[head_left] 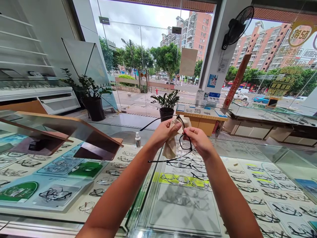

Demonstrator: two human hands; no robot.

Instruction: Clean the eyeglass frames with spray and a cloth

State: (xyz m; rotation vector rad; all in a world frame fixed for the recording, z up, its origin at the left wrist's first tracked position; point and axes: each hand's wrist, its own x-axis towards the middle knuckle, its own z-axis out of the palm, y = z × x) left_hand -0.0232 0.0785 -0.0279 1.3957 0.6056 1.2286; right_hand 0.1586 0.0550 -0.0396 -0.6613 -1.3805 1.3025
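Note:
A pair of black-framed eyeglasses (191, 145) is held up over the glass display counter, its temples pointing left. My left hand (165, 131) is closed around a beige cleaning cloth (169, 148), which is wrapped about the upper lens. My right hand (197, 138) pinches the frame near the bridge, beside the lower lens. Part of the cloth shows behind the fingers of both hands. Just left of my left hand, a small white spray bottle (138, 140) stands upright on the glass.
Under the glass (183, 218) lie rows of eyeglasses (170, 178). Tilted brown-edged panels (94, 132), apparently mirrors, stand at the left. Beyond the counter are potted plants (166, 102), a wooden cabinet (201, 114) and glass doors. A black fan (237, 28) hangs on the pillar.

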